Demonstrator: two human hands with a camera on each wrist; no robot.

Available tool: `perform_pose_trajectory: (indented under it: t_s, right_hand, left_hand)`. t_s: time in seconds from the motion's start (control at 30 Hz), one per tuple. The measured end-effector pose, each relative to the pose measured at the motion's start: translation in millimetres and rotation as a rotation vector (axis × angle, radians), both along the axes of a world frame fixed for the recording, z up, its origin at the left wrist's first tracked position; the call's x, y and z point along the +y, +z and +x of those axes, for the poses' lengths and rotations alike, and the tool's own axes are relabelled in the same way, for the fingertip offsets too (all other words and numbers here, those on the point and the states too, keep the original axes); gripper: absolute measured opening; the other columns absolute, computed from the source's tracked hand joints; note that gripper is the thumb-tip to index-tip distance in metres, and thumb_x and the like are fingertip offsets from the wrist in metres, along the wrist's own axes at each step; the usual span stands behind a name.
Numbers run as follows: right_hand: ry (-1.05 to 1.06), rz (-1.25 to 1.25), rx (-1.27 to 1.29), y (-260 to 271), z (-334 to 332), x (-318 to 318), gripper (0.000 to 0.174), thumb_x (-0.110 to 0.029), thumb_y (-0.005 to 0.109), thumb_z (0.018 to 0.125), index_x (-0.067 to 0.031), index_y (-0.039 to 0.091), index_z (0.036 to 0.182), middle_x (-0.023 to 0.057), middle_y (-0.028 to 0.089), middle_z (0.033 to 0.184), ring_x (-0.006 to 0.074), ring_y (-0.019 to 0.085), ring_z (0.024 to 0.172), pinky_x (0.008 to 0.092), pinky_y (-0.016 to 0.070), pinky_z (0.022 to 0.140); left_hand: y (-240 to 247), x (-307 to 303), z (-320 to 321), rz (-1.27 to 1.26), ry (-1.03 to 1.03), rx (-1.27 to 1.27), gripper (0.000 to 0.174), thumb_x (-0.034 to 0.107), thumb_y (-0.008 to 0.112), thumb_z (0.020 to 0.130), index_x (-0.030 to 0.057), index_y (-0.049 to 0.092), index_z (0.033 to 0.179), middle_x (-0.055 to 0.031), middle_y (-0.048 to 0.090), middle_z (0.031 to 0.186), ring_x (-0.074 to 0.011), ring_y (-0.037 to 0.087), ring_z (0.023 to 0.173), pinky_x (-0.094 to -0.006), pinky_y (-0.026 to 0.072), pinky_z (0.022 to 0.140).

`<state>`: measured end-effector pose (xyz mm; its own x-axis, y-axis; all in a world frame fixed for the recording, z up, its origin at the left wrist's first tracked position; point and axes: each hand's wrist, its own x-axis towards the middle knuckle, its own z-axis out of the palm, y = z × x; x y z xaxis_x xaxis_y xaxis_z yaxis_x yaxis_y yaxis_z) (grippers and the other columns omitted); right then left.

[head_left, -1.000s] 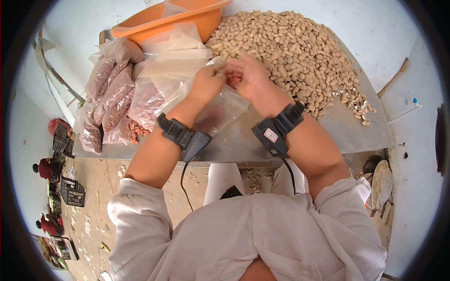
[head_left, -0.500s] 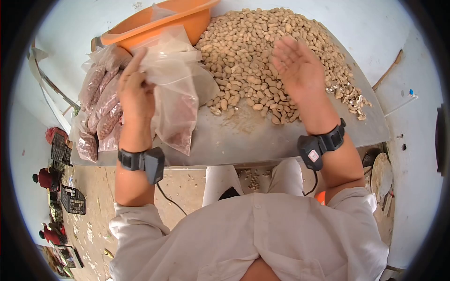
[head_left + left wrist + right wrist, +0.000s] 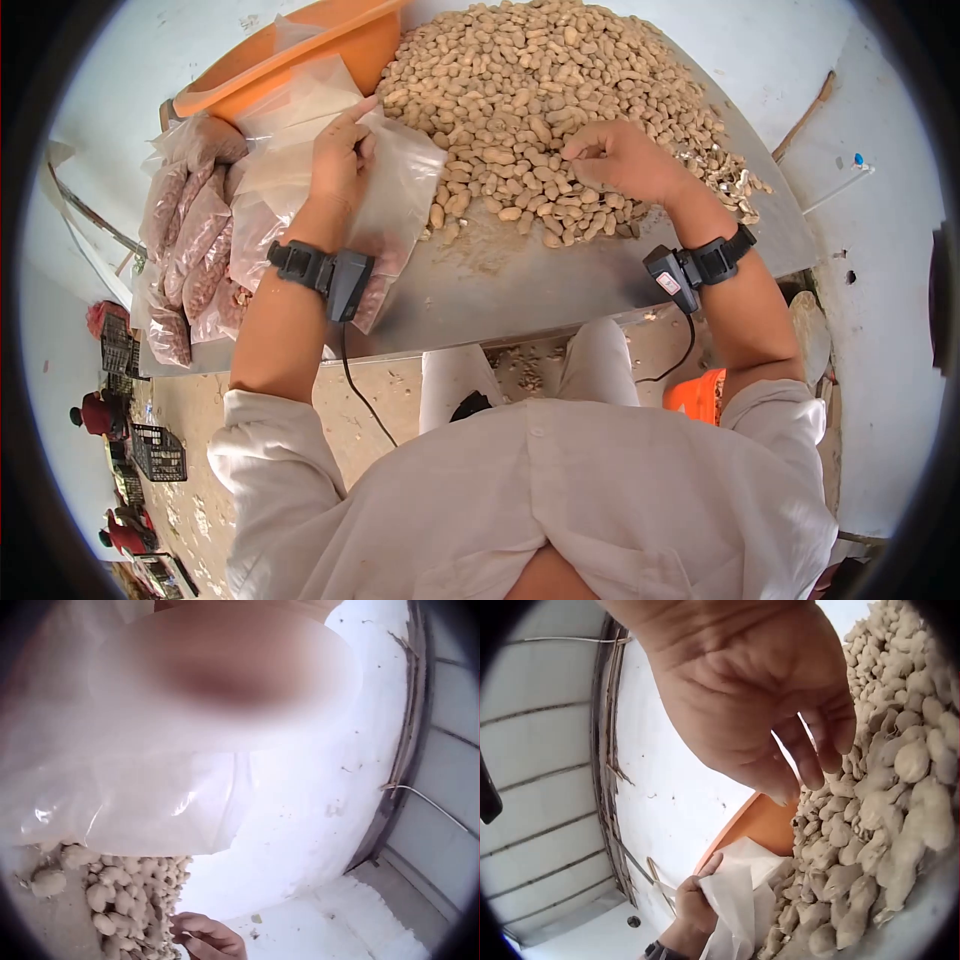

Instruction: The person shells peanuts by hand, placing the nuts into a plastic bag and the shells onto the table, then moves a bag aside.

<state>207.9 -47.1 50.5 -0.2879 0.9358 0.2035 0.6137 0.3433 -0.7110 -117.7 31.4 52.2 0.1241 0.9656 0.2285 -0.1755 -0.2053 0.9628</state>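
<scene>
Peanuts (image 3: 500,100) lie just beneath right hand (image 3: 625,165) fingers (image 3: 821,746); left hand (image 3: 338,170) holds plastic bag (image 3: 400,190).

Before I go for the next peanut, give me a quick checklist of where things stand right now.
1. Left hand grips the clear bag: ok.
2. Bag mouth open enough to drop into: cannot tell.
3. Right hand over the near edge of the peanut pile: ok.
4. A peanut pinched in that hand: cannot tell.
5. Bare table free in front of the pile: ok.
</scene>
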Motion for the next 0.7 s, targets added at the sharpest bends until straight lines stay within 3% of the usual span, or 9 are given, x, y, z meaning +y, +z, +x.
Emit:
perform_pose_trajectory:
  t_s: [0.13, 0.23, 0.47, 0.7]
  right_hand:
    - [0.020, 0.083, -0.238, 3, 5, -1, 0.017, -0.009, 0.061, 0.073, -0.0028, 0.065, 0.089, 0.0116, 0.065, 0.086, 0.0237, 0.061, 0.078, 0.0320, 0.0473, 0.071]
    - [-0.002, 0.061, -0.300, 5, 7, -1, 0.017, -0.011, 0.061, 0.073, -0.0033, 0.065, 0.087, 0.0126, 0.064, 0.085, 0.0262, 0.060, 0.078, 0.0332, 0.0469, 0.071]
    - [-0.080, 0.281, -0.219, 8, -8, 19, 0.019, -0.012, 0.061, 0.074, -0.0033, 0.063, 0.090, 0.0124, 0.063, 0.087, 0.0278, 0.060, 0.083, 0.0355, 0.0469, 0.076]
    - [-0.138, 0.230, -0.423, 6, -23, 55, 0.019, -0.013, 0.061, 0.075, -0.0058, 0.062, 0.093, 0.0137, 0.061, 0.081, 0.0293, 0.060, 0.079, 0.0373, 0.0469, 0.069]
  left_hand:
    - [5, -2, 13, 0.003, 0.134, 0.089, 0.037, 0.008, 0.043, 0.086, -0.0037, 0.048, 0.121, 0.0027, 0.040, 0.061, -0.0056, 0.031, 0.049, -0.0195, 0.0240, 0.045]
    - [19, 2, 24, 0.176, 0.065, 0.062, 0.035, 0.012, 0.044, 0.087, -0.0022, 0.051, 0.119, 0.0017, 0.042, 0.065, -0.0064, 0.033, 0.051, -0.0199, 0.0261, 0.047]
    - [17, 7, 88, 0.113, -0.193, -0.464, 0.029, 0.019, 0.048, 0.089, -0.0003, 0.056, 0.109, 0.0006, 0.046, 0.064, -0.0086, 0.040, 0.052, -0.0214, 0.0309, 0.045]
    - [-10, 4, 97, 0.035, -0.235, -0.540, 0.028, 0.020, 0.042, 0.092, -0.0005, 0.056, 0.103, -0.0014, 0.045, 0.059, -0.0104, 0.037, 0.051, -0.0228, 0.0301, 0.047]
